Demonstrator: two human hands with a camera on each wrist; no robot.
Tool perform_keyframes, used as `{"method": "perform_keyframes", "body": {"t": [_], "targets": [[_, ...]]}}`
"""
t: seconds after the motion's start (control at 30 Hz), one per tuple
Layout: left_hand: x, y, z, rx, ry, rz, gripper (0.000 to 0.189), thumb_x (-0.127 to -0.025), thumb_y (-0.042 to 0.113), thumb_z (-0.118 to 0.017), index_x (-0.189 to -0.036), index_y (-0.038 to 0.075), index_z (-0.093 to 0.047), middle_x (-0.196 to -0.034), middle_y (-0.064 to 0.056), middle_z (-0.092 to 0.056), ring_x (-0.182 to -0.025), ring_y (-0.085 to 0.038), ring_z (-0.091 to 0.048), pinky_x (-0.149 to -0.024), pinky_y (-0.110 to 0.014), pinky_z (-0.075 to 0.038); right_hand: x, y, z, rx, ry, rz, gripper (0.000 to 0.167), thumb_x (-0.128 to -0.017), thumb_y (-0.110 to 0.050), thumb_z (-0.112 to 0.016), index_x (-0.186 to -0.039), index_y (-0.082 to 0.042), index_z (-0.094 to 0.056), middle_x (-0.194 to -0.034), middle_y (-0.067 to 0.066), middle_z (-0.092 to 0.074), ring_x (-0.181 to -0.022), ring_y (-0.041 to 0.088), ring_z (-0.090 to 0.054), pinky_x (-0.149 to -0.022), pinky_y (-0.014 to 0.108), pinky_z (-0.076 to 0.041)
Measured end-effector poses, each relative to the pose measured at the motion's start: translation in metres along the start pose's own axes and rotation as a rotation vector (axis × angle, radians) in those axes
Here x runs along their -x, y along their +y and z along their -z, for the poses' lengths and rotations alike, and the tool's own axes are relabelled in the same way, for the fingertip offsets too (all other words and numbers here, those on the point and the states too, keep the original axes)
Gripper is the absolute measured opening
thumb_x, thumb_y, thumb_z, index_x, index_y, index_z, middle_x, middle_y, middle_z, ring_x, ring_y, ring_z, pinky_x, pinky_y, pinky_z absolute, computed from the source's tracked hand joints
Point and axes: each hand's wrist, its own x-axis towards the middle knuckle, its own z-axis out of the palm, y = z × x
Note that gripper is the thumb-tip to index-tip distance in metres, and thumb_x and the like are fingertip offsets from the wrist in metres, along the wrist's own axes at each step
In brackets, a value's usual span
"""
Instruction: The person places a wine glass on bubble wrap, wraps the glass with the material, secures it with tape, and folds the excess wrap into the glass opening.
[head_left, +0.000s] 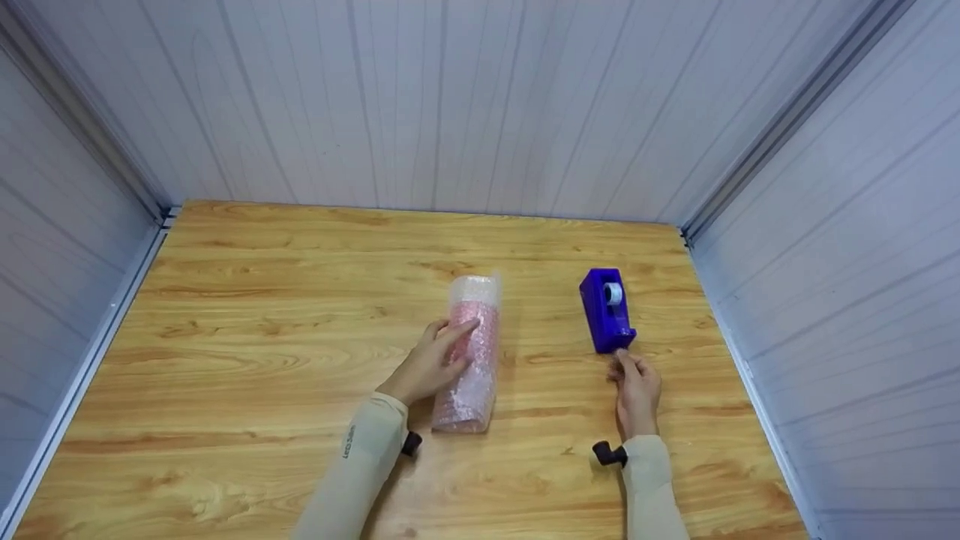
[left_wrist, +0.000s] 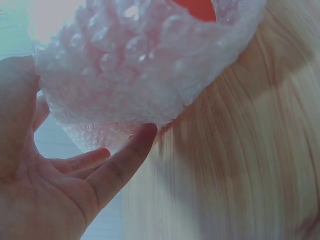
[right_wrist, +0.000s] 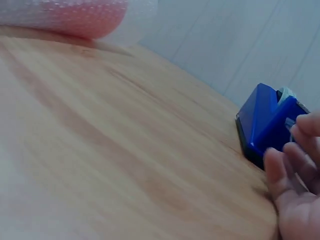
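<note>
A roll wrapped in bubble wrap (head_left: pixel 474 390), pink-red inside with a clear far end, lies lengthwise on the wooden table. My left hand (head_left: pixel 429 364) holds it from the left, thumb and index finger laid over its top. In the left wrist view fingers (left_wrist: pixel 125 162) curve along the bubbled surface, and red shows inside the open end. To the right stands a blue tape dispenser (head_left: pixel 604 315) with a roll of clear tape (head_left: pixel 613 293). Right at its front end my right hand (head_left: pixel 637 386) pinches a small end of the tape (right_wrist: pixel 289 123) between fingertips.
Light panelled walls (head_left: pixel 442 105) close in the wooden table (head_left: pixel 262 322) at the back and both sides. A metal strip (head_left: pixel 757 397) runs along the right edge. Between roll and dispenser lies a stretch of bare wood.
</note>
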Motion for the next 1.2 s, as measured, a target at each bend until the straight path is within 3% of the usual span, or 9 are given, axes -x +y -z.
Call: {"method": "perform_keyframes", "body": {"t": [0.2, 0.33, 0.47, 0.7, 0.83, 0.97, 1.2], "targets": [[0.0, -0.001, 0.001, -0.013, -0.005, -0.008, 0.059, -0.099, 0.024, -0.064, -0.154, 0.03, -0.042, -0.153, -0.026, -0.029, -0.117, -0.038, -0.057, -0.096, -0.053, -0.049, 0.018, 0.001, -0.01, -0.027, 0.004, 0.066, 0.013, -0.093, -0.009, -0.072, -0.086, 0.001, -0.07, -0.094, 0.009, -0.064, -0.08, 0.022, -0.057, -0.068, 0.029, -0.051], [0.001, -0.001, 0.002, -0.007, 0.008, -0.007, 0.058, -0.099, 0.024, -0.064, -0.153, 0.029, -0.043, -0.153, -0.026, -0.028, -0.115, -0.038, -0.058, -0.096, -0.054, -0.049, 0.029, -0.002, -0.025, -0.128, -0.11, 0.08, 0.009, -0.096, -0.008, -0.068, -0.09, -0.001, -0.07, -0.089, 0.016, -0.064, -0.078, 0.024, -0.059, -0.064, 0.03, -0.05], [0.001, -0.001, 0.001, -0.002, 0.013, -0.011, 0.058, -0.099, 0.025, -0.064, -0.153, 0.028, -0.043, -0.153, -0.027, -0.028, -0.117, -0.04, -0.056, -0.097, -0.056, -0.047, 0.037, -0.004, -0.041, -0.168, -0.241, 0.083, 0.011, -0.097, -0.011, -0.067, -0.092, -0.001, -0.066, -0.09, 0.014, -0.066, -0.079, 0.022, -0.06, -0.063, 0.028, -0.05], [0.001, -0.002, 0.003, -0.039, 0.018, -0.047, 0.058, -0.099, 0.022, -0.064, -0.153, 0.024, -0.044, -0.15, -0.028, -0.031, -0.12, -0.043, -0.054, -0.095, -0.057, -0.048, 0.045, -0.004, -0.06, -0.14, -0.347, 0.122, 0.013, -0.1, -0.014, -0.064, -0.095, -0.002, -0.066, -0.089, 0.012, -0.065, -0.076, 0.021, -0.06, -0.064, 0.028, -0.049], [0.0, -0.002, 0.003, -0.039, 0.013, -0.034, 0.059, -0.099, 0.023, -0.064, -0.153, 0.026, -0.043, -0.15, -0.027, -0.031, -0.117, -0.04, -0.057, -0.095, -0.054, -0.049, 0.047, -0.005, -0.068, -0.115, -0.362, 0.116, 0.015, -0.099, -0.015, -0.064, -0.093, -0.002, -0.065, -0.083, 0.009, -0.063, -0.072, 0.02, -0.057, -0.063, 0.028, -0.048], [0.0, -0.001, 0.002, -0.038, 0.008, -0.015, 0.059, -0.099, 0.024, -0.064, -0.153, 0.028, -0.042, -0.151, -0.027, -0.03, -0.114, -0.038, -0.059, -0.094, -0.053, -0.05, 0.049, -0.005, -0.077, -0.019, -0.353, 0.132, 0.018, -0.099, -0.012, -0.064, -0.09, 0.004, -0.062, -0.081, 0.008, -0.059, -0.073, 0.02, -0.054, -0.065, 0.027, -0.048], [0.0, -0.001, 0.0, -0.034, 0.011, -0.001, 0.059, -0.099, 0.025, -0.064, -0.153, 0.029, -0.042, -0.152, -0.026, -0.029, -0.115, -0.039, -0.058, -0.095, -0.055, -0.049, 0.055, -0.007, -0.092, 0.088, -0.356, 0.194, 0.017, -0.095, 0.002, -0.062, -0.079, 0.002, -0.064, -0.109, 0.017, -0.063, -0.093, 0.024, -0.06, -0.071, 0.03, -0.049]]}}
